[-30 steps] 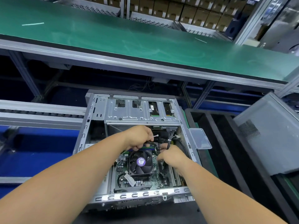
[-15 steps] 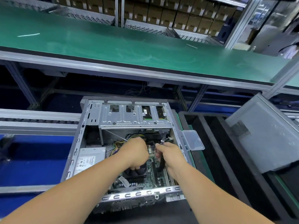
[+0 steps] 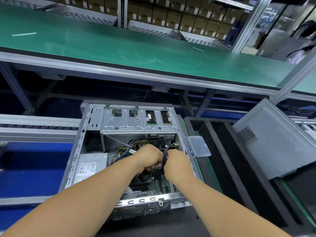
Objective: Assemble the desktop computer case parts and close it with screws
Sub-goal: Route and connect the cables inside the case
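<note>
Now lifted off the fan, both hands [image 3: 150, 158] [image 3: 177, 164] clenched on the black cable bundle [image 3: 166, 151] inside the open case [image 3: 89, 127]; wiring unfinished.

Bright, even overhead light fills the scene, leaving pale sheen streaks on the green counter [image 3: 136, 47] beyond the hands. Below that counter the space falls into deep shadow. Straight rails bow near the edges from the wide lens. The far upper right is soft and blurred.
</note>
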